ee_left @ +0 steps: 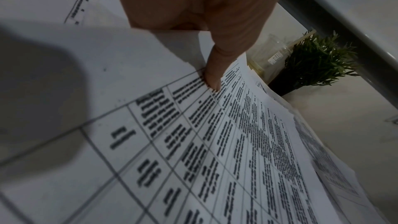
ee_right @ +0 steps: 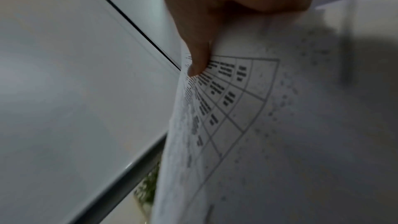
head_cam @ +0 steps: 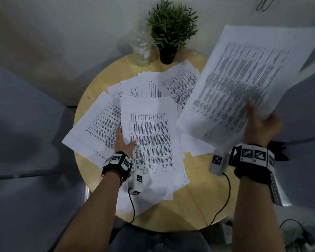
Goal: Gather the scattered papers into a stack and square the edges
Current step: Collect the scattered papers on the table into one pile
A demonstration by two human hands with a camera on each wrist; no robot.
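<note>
Printed white sheets with tables lie scattered and overlapping across the round wooden table [head_cam: 193, 206]. My right hand [head_cam: 260, 122] holds a bunch of sheets [head_cam: 244, 79] lifted above the table's right side, thumb on top [ee_right: 198, 64] and fingers hidden beneath. My left hand [head_cam: 125, 142] pinches the left edge of a middle pile [head_cam: 151, 139], its thumb [ee_left: 213, 77] pressing on the top page [ee_left: 215, 142] while the fingers go under it. More loose sheets [head_cam: 98, 128] fan out to the left and towards the back [head_cam: 171, 82].
A small potted plant [head_cam: 171, 30] in a dark pot and a clear plastic cup [head_cam: 142, 48] stand at the table's far edge. Grey upholstered seats flank the table. Cables hang from the wrist devices over the near edge.
</note>
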